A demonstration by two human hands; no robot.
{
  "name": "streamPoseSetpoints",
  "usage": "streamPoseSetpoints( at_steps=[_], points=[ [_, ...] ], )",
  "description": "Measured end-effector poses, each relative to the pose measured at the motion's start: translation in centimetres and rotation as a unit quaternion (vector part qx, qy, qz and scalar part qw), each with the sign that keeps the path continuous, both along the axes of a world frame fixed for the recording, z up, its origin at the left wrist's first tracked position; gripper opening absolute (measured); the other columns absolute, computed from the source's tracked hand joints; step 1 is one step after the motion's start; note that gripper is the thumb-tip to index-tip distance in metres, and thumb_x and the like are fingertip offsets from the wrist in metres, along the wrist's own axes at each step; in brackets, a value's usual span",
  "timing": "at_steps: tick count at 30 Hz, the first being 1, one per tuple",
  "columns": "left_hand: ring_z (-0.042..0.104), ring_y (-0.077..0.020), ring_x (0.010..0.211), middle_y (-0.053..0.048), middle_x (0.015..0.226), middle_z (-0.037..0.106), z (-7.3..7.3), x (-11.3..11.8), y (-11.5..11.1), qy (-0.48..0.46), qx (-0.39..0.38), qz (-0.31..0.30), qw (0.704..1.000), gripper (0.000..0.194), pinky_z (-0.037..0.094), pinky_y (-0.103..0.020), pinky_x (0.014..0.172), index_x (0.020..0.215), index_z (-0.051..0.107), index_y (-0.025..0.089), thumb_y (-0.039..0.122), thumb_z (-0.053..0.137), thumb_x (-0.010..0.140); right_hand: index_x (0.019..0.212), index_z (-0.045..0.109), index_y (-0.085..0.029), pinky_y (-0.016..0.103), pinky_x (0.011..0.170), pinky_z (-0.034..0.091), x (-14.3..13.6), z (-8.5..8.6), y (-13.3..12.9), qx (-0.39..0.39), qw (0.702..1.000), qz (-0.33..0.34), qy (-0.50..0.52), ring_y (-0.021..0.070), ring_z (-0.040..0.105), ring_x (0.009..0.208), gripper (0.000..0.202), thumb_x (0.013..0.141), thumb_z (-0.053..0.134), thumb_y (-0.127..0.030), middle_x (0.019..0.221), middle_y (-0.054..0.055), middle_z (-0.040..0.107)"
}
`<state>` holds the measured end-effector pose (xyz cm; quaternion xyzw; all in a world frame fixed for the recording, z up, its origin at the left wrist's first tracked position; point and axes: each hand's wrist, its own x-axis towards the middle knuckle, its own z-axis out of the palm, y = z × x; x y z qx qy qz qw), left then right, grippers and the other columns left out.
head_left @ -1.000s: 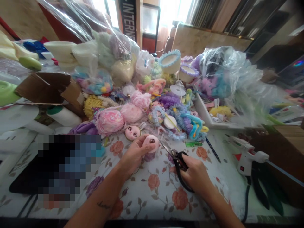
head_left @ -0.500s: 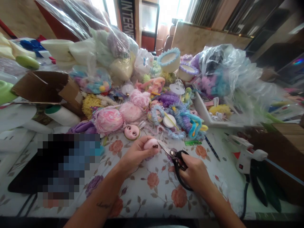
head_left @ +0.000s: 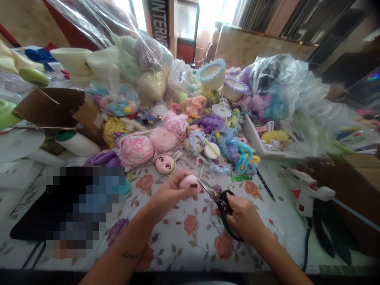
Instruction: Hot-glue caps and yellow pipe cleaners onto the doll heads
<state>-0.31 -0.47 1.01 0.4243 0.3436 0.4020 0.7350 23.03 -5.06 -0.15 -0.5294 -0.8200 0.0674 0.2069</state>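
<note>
My left hand (head_left: 170, 194) pinches a small pink doll face (head_left: 188, 182) with a dark eye showing on its right part. My right hand (head_left: 244, 215) is wrapped round the black handles of the scissors (head_left: 223, 200). Their pointed blades reach up and left to the right edge of the pink face. Whether the tips touch it I cannot tell. Another doll face (head_left: 165, 164) with painted eyes lies on the flowered cloth (head_left: 178, 245), just above my left hand.
Yarn balls (head_left: 136, 150) and plush pieces are heaped behind my hands. A white tray (head_left: 258, 146) stands at the back right. A glue gun (head_left: 307, 194), a pen (head_left: 265, 185) and a green piece (head_left: 241, 177) lie right. A cardboard box (head_left: 89, 118) is at the left.
My right hand and the scissors have shifted slightly right and down, and the blades look closer together. My left hand has barely moved with the pink face.
</note>
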Motion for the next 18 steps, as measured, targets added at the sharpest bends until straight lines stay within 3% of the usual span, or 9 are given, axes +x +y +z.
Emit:
streamPoseSetpoints(
  at_steps=[7, 10, 14, 18],
  points=[
    [0.061, -0.0111, 0.065, 0.000, 0.077, 0.068, -0.14, 0.06, 0.04, -0.018, -0.023, -0.009, 1.000, 0.030, 0.044, -0.021, 0.062, 0.092, 0.057, 0.020, 0.025, 0.079, 0.072, 0.061, 0.055, -0.020, 0.024, 0.049, 0.035, -0.20, -0.25, -0.12, -0.030, 0.998, 0.019, 0.059, 0.0126, 0.054, 0.046, 0.036, 0.093, 0.049, -0.034, 0.053, 0.001, 0.059],
    [0.055, -0.0093, 0.057, 0.002, 0.070, 0.065, -0.12, 0.17, 0.22, 0.027, -0.027, 0.033, 0.999, 0.035, 0.040, -0.019, 0.054, 0.084, 0.056, 0.019, 0.027, 0.084, 0.064, 0.061, 0.053, -0.020, 0.025, 0.048, 0.034, 0.07, -0.55, -0.12, -0.033, 0.998, -0.016, 0.042, 0.0138, 0.055, 0.046, 0.033, 0.091, 0.050, -0.034, 0.054, 0.002, 0.060],
    [0.050, -0.0093, 0.053, 0.002, 0.063, 0.059, -0.24, 0.17, 0.54, 0.103, -0.017, 0.068, 0.992, 0.031, 0.038, -0.021, 0.050, 0.078, 0.062, 0.015, 0.025, 0.085, 0.059, 0.062, 0.049, -0.021, 0.025, 0.048, 0.032, 0.39, -0.81, 0.13, -0.032, 0.998, -0.062, 0.010, 0.0150, 0.056, 0.047, 0.028, 0.088, 0.051, -0.033, 0.055, 0.002, 0.061],
    [0.048, -0.0089, 0.057, 0.002, 0.068, 0.056, -0.63, 0.26, 0.58, 0.133, 0.013, 0.051, 0.990, 0.022, 0.036, -0.020, 0.051, 0.084, 0.064, 0.015, 0.024, 0.077, 0.068, 0.060, 0.043, -0.023, 0.027, 0.049, 0.028, 0.27, -0.68, 0.47, 0.016, 0.998, -0.046, -0.034, 0.0145, 0.051, 0.045, 0.023, 0.082, 0.048, -0.026, 0.051, 0.001, 0.056]
  ],
)
